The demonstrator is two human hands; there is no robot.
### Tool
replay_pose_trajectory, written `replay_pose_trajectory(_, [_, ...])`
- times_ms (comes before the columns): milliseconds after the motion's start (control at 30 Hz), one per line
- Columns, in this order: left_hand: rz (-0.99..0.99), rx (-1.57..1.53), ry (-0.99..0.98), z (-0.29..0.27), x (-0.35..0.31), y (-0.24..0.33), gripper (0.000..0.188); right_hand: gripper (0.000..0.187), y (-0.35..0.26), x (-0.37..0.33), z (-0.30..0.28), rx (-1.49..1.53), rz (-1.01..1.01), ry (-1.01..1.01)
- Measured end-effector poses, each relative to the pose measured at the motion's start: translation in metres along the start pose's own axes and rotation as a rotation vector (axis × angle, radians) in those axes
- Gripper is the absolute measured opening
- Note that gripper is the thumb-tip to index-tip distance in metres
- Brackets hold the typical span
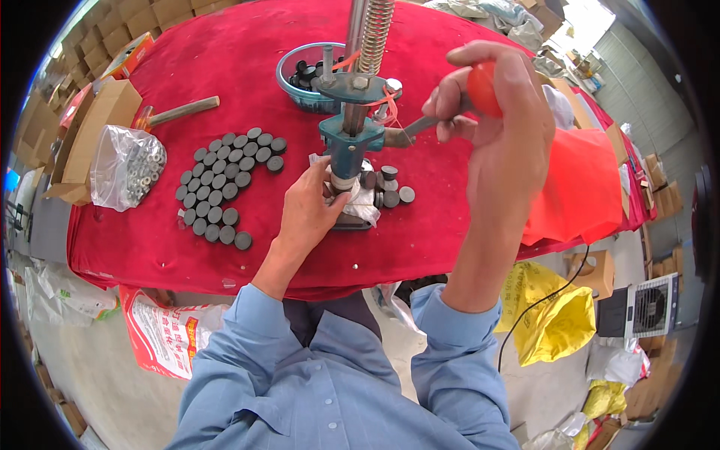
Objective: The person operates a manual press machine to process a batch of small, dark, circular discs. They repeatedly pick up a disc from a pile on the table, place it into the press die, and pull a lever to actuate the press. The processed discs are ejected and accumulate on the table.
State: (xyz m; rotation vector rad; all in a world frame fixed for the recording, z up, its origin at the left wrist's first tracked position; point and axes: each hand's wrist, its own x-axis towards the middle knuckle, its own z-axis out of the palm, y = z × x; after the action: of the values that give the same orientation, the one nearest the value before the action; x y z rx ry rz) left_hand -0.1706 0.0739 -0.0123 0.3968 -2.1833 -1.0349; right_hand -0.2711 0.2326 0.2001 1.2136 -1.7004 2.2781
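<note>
A green hand press (352, 139) with a tall column and a coil spring (376, 37) stands on the red-covered table in front of me. My right hand (514, 124) is closed round the red ball knob (484, 88) of its lever (424, 126), right of the column. At the press's foot, my left hand (306, 206) has its fingers bent in beside the lower end of the ram; whatever they pinch there is hidden. White crumpled plastic (365, 204) lies under the ram. Several black round discs (390, 186) sit just right of it, and a larger spread of black discs (217, 176) lies to the left.
Behind the press is a blue basket (319, 102) of black parts. At left are a wooden-handled hammer (184, 111), a clear bag of metal nuts or washers (127, 169) and a cardboard box (105, 120). A bright red bag (577, 187) covers the table's right side.
</note>
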Motion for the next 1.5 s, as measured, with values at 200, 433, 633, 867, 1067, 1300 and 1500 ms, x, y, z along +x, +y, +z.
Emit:
replay_pose_trajectory(200, [0.064, 0.033, 0.031, -0.011, -0.004, -0.01, 0.055, 0.04, 0.014, -0.07, -0.009, 0.044, -0.243, -0.035])
replay_pose_trajectory(433, [0.125, 0.585, 0.131, -0.046, 0.015, -0.067, 0.032, 0.036, 0.071, -0.172, -0.009, 0.062, -0.37, 0.032])
replay_pose_trajectory(633, [0.007, 0.565, 0.028, -0.047, 0.014, -0.08, 0.035, 0.033, 0.062, -0.147, -0.017, 0.036, -0.381, -0.057])
replay_pose_trajectory(867, [-0.063, 0.254, 0.049, -0.055, -0.003, -0.053, 0.041, 0.033, 0.062, -0.146, -0.014, 0.066, -0.392, -0.028])
replay_pose_trajectory(1067, [-0.087, 0.047, -0.055, -0.031, -0.016, -0.002, 0.061, 0.029, 0.039, -0.1, -0.008, 0.09, -0.367, -0.029])
replay_pose_trajectory(1300, [0.01, 0.059, -0.001, 0.001, -0.001, 0.002, 0.061, 0.032, 0.005, -0.035, -0.005, 0.128, -0.067, -0.036])
replay_pose_trajectory(1500, [-0.032, 0.078, -0.02, 0.004, 0.0, 0.0, 0.07, 0.037, 0.022, -0.071, -0.008, 0.099, -0.23, -0.026])
